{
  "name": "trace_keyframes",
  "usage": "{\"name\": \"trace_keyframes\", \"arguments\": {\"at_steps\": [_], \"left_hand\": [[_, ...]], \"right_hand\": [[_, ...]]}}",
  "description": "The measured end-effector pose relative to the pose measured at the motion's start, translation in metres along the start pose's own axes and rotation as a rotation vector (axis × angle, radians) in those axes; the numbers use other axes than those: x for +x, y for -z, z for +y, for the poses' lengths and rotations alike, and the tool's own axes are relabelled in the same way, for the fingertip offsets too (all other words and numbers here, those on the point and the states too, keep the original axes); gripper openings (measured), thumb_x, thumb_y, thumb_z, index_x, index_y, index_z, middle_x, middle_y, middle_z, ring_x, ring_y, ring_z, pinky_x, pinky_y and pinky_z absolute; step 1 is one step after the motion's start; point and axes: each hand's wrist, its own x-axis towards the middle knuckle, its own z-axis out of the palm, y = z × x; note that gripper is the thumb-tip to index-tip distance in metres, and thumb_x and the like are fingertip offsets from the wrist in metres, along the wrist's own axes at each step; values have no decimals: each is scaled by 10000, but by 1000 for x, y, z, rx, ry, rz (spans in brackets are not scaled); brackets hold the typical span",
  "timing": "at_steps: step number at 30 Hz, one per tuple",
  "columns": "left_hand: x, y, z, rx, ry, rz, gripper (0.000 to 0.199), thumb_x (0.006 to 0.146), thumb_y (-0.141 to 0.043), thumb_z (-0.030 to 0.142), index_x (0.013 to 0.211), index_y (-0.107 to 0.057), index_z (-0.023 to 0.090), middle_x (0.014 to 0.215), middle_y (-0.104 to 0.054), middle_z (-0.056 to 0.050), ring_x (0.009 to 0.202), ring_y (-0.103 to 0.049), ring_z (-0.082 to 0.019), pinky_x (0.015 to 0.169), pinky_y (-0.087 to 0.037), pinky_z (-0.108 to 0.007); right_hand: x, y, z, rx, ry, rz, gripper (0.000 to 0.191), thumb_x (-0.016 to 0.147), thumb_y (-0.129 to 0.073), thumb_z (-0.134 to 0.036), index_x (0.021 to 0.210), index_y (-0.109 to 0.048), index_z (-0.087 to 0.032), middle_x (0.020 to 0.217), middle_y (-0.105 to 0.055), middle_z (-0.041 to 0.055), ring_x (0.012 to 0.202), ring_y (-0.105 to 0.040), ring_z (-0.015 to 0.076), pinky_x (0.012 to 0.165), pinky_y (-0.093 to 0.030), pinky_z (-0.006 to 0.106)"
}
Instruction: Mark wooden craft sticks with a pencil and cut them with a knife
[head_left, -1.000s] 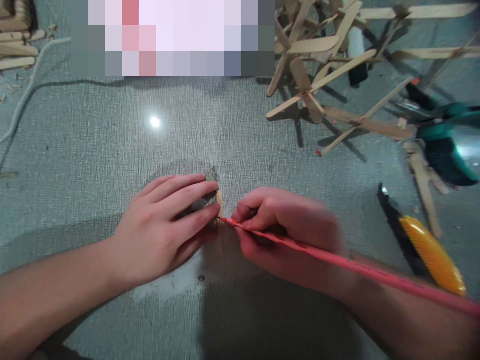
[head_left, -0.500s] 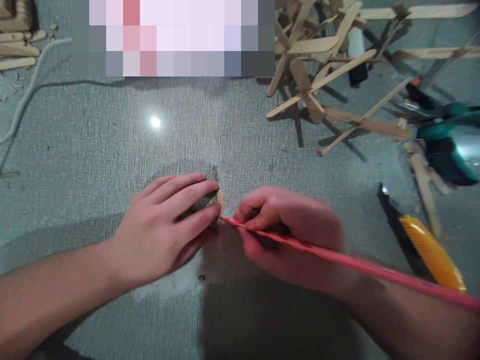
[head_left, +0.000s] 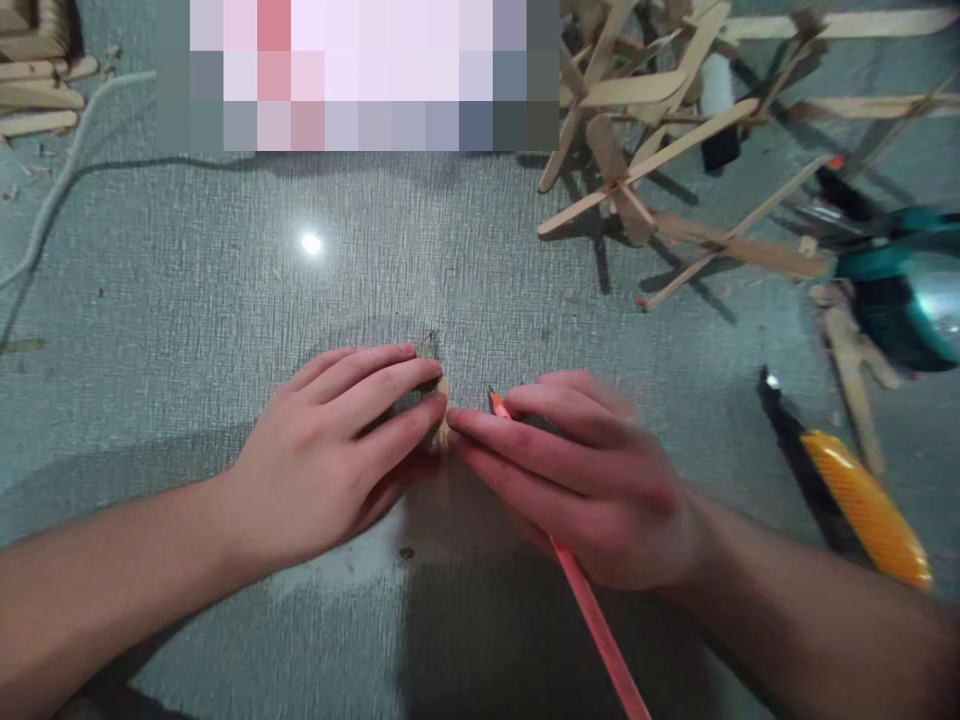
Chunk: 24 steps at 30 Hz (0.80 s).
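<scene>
My left hand lies low over the table, its fingers curved and the fingertips holding a small wooden craft stick against the surface. Only a short part of the stick shows at the fingertips. A red pencil is gripped in my right hand, its dark point sticking out above the index finger and its shaft slanting down toward me. Stretched fingertips of that same hand reach the stick's right side, close to the left fingers.
A tangle of joined craft sticks stands at the upper right. Near it lie teal-handled pliers and a yellow utility knife. Stacked sticks and a white cable are at the upper left. A blurred-out area covers the top.
My right hand has turned the pencil from lying across to the right into a steeper slant. Its tip left the stick, and the fingertips moved left to the stick. My left hand stayed put.
</scene>
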Motion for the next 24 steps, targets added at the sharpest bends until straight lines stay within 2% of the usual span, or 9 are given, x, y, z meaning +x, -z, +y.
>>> {"name": "trace_keyframes", "arguments": {"at_steps": [10,15,18,24], "left_hand": [[1,-1,-1,-16,-21,28,302,971,-699,286,1246,-685,161,1341,-702,-130,1313,-632,-305,1050,-571,-473],[0,-4,-2,-35,-25,33,317,958,-719,268,1246,-690,139,1358,-689,-138,1316,-627,-311,1059,-560,-484],[0,-4,-3,-44,-24,38,310,957,-722,268,1238,-694,140,1353,-693,-133,1310,-630,-314,1050,-559,-485],[0,-1,0,-52,10,7,372,974,-697,259,1313,-640,117,1378,-696,-119,1337,-619,-289,1097,-533,-461]], "right_hand": [[0,-1,-1,52,-42,6,182,1004,-580,-101,1101,-733,-125,1155,-786,100,981,-623,252,803,-535,446],[-1,-1,-2,41,-59,5,180,1010,-578,-118,1086,-729,-179,1147,-799,69,958,-629,254,784,-530,446],[-1,0,-2,48,-61,-2,185,1012,-566,-120,1084,-730,-168,1122,-802,84,956,-626,258,772,-528,451],[0,0,-2,57,-61,-9,178,1010,-561,-110,1048,-726,-167,1127,-788,76,959,-621,244,763,-530,439]]}}
